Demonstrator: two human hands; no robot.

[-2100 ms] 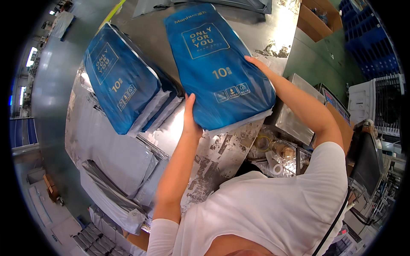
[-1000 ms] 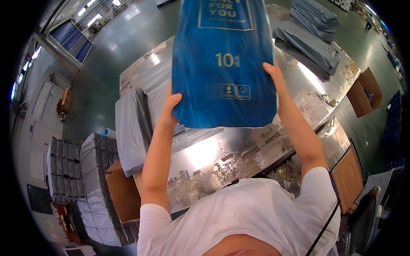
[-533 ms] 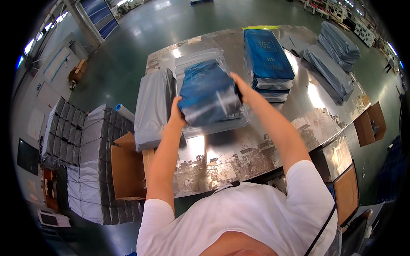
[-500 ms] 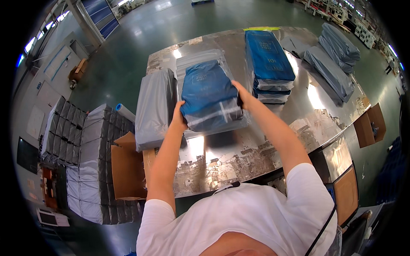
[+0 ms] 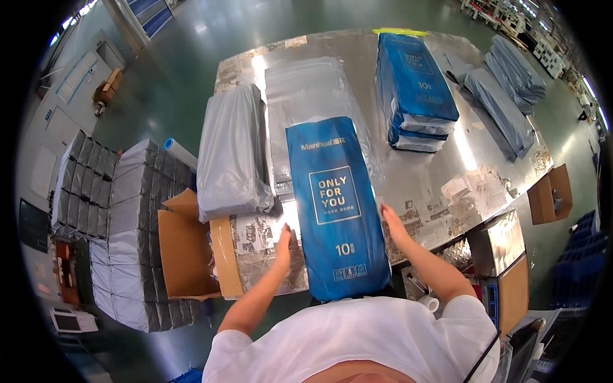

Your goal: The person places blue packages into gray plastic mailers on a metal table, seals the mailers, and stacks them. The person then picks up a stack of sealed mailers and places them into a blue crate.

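Observation:
A blue plastic-wrapped package [image 5: 338, 236] with pale print lies on the table's near edge, close to my body. My left hand [image 5: 283, 247] is beside its left side with fingers stretched out, a small gap between them. On the other side, my right hand [image 5: 394, 226] is just off the package's right edge, its fingers extended. Neither hand grips anything. Just beyond the package are flat clear-grey plastic bags [image 5: 306, 83]. To the left of those rests a filled grey plastic bag [image 5: 231, 150].
Blue packages [image 5: 418, 83] are stacked at the back right of the metal table [image 5: 440, 210]. Grey bundles [image 5: 501, 115] lie at its far right. An open cardboard box [image 5: 185, 255] stands at the left edge, near piled grey bales [image 5: 131, 223]. Another box [image 5: 552, 198] is on the right.
The blue package, held between both hands over the grey bags before, has come toward me and now lies at the near edge. Both hands have drawn back and let go.

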